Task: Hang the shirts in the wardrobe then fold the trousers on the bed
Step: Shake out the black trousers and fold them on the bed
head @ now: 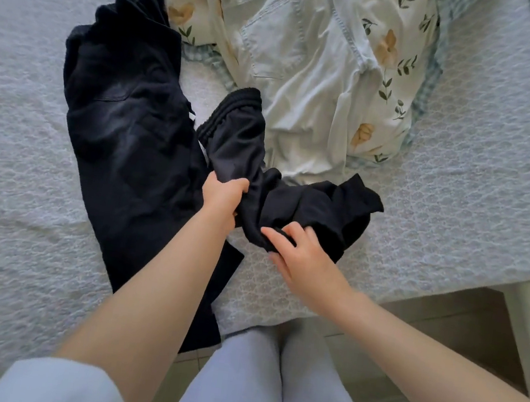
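Gripping the bunched trousers (306, 206) with both hands, I stand at the edge of a bed (458, 191) covered in white textured cloth. My left hand (222, 199) is closed in a fist round a fold of the black fabric, just below the ribbed elastic waistband, which stands up from the bed. My right hand (300, 255) is nearer me, on the lower end of the same garment, with the thumb on top and the fingers curled into the cloth, holding it.

Three pairs of trousers are on the bed in all. The second pair, the flat trousers (126, 123), are dark and lie spread out at my left, touching the bunched pair, with one leg hanging over the bed's edge towards me. The third pair, the pale trousers (295, 54), lie crumpled farther back on one floral pillow (399, 50) printed with tan flowers and green leaves.

Below my arms, my two legs (267, 385), in pale cloth, stand just beside the bed. The whole view is a little blurred.
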The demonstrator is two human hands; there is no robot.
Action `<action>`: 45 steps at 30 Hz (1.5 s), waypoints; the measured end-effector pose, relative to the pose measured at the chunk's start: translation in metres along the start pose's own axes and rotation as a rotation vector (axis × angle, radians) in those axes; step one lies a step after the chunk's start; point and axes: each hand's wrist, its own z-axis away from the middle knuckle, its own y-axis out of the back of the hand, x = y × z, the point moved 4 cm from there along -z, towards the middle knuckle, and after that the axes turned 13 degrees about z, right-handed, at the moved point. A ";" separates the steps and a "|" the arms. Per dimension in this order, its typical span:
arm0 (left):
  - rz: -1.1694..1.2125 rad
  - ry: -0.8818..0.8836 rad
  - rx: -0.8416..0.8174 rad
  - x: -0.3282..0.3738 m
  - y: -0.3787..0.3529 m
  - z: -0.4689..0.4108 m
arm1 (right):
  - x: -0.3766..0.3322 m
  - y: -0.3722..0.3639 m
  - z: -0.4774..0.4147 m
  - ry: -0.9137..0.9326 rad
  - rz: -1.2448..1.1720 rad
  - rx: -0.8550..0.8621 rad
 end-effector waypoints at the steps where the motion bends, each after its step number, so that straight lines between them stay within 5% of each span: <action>1: -0.022 -0.035 0.000 0.002 0.004 0.004 | 0.000 0.000 0.006 -0.057 -0.051 -0.069; 5: -0.155 -0.148 -0.092 0.004 0.022 0.024 | 0.017 0.015 0.015 -0.384 -0.123 -0.221; 9: -0.300 -0.200 -0.222 -0.005 0.033 0.054 | 0.033 0.046 0.006 -0.526 -0.026 -0.208; 21: -0.769 -0.422 -0.774 -0.046 -0.014 0.146 | 0.061 0.039 0.012 -1.296 -1.306 -0.322; 32: -1.144 -0.322 -1.168 -0.095 -0.081 0.207 | 0.119 0.089 0.146 -1.383 -1.474 0.429; 45: -1.045 -0.662 -0.901 -0.144 -0.248 0.326 | 0.169 0.190 0.339 -1.274 -1.670 0.858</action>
